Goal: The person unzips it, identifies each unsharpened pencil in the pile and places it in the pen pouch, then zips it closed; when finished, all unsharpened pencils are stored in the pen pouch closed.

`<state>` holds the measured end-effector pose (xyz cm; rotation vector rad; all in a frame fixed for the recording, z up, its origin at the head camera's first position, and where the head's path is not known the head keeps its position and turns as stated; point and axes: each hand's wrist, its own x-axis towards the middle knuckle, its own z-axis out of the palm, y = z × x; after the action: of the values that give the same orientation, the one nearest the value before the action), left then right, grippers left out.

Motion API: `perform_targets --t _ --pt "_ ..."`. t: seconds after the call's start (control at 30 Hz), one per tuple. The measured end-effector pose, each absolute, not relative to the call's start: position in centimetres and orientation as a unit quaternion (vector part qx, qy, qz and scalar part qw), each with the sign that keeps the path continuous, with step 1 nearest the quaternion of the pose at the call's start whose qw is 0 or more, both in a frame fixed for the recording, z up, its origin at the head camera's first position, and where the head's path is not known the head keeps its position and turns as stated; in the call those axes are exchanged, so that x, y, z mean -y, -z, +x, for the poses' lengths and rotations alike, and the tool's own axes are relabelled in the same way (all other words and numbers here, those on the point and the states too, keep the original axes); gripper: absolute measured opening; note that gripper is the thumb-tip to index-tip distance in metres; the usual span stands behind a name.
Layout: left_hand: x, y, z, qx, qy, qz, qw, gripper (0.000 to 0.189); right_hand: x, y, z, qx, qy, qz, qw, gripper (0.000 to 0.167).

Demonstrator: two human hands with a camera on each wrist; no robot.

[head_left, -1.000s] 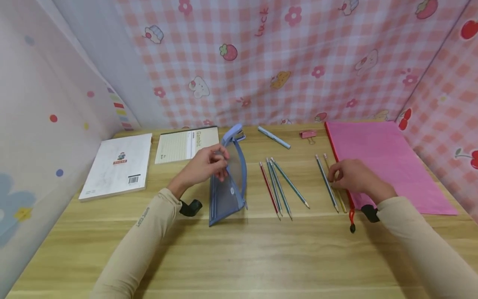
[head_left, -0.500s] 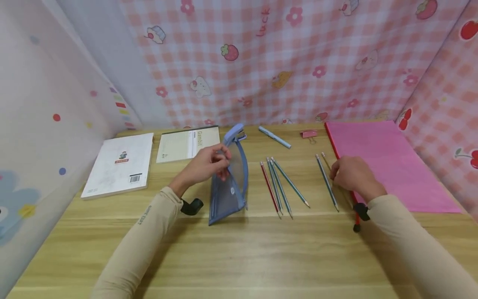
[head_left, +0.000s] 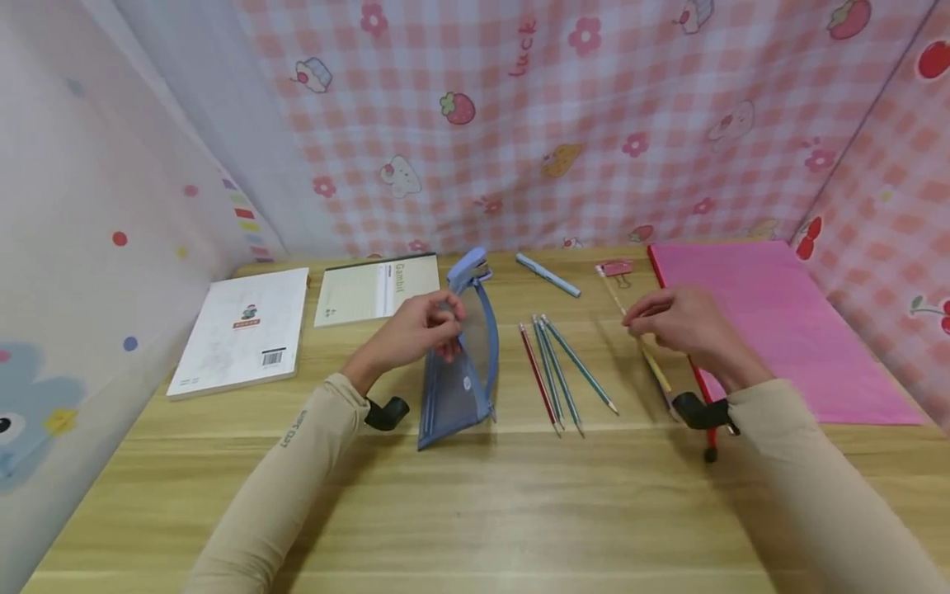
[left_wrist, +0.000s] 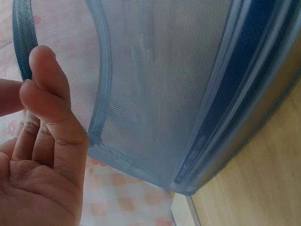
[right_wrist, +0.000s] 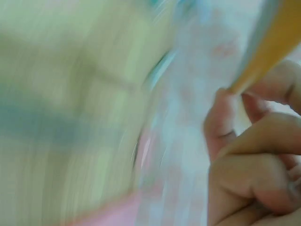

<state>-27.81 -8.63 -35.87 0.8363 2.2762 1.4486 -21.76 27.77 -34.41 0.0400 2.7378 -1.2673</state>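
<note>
My left hand [head_left: 411, 334] pinches the zipped edge of a blue mesh pencil case [head_left: 449, 404], holding it up on the table with its mouth parted. In the left wrist view, thumb and index finger meet at the zip [left_wrist: 26, 44]. My right hand [head_left: 686, 330] pinches a yellow pencil [head_left: 656, 369] raised above the table, its eraser end pointing away. The right wrist view is blurred, but the yellow pencil [right_wrist: 273, 44] shows between the fingertips. A teal pencil below it is mostly hidden. Between the hands lie a red pencil [head_left: 539, 378] and several teal pencils [head_left: 578, 364].
A lilac stapler [head_left: 467, 268] is at the case's far end. Behind are a light blue pen [head_left: 547, 275] and a pink binder clip [head_left: 618, 269]. Two books, a white one [head_left: 237, 346] and a Gambit notebook [head_left: 364, 289], lie left; a pink zip folder [head_left: 787, 338] lies right.
My right hand has lifted the yellow pencil off the table beside the pink folder and moved it slightly left and away. The left hand keeps its hold on the pencil case.
</note>
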Motion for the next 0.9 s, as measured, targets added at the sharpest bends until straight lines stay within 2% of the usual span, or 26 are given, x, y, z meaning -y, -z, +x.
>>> perform_targets --t 0.13,0.3,0.4,0.53,0.6,0.7,0.8,0.9 --pt "8.3 36.1 -27.7 -0.794 -0.509 0.294 0.156 0.010 -22.0 35.1 -21.4 -0.826 0.554 -0.009 0.097 0.024" --pt "7.8 36.1 -27.7 -0.792 -0.506 0.303 0.157 0.012 -14.9 37.0 -21.6 -0.757 0.636 -0.003 0.149 0.020" --pt "7.4 36.1 -27.7 -0.789 -0.504 0.307 0.170 0.012 -12.9 37.1 -22.5 -0.747 0.644 0.029 0.165 0.020" --pt "7.5 36.1 -27.9 -0.781 -0.514 0.305 0.183 0.011 -11.5 36.6 -24.0 -0.760 0.628 0.058 0.157 0.022" --pt "7.5 36.2 -28.0 -0.776 -0.525 0.298 0.184 0.010 -11.0 36.4 -24.4 -0.798 0.585 0.026 0.146 0.023" --pt "7.6 36.3 -28.2 -0.772 -0.538 0.288 0.181 0.011 -10.8 36.3 -24.3 -0.876 0.464 -0.081 0.107 0.022" --pt "7.8 36.2 -28.5 -0.771 -0.545 0.279 0.177 0.012 -11.2 35.9 -23.4 -0.911 0.375 -0.170 0.011 0.019" --pt "8.1 35.9 -28.7 -0.775 -0.545 0.274 0.165 0.010 -12.1 35.3 -22.1 -0.902 0.382 -0.194 -0.061 0.015"
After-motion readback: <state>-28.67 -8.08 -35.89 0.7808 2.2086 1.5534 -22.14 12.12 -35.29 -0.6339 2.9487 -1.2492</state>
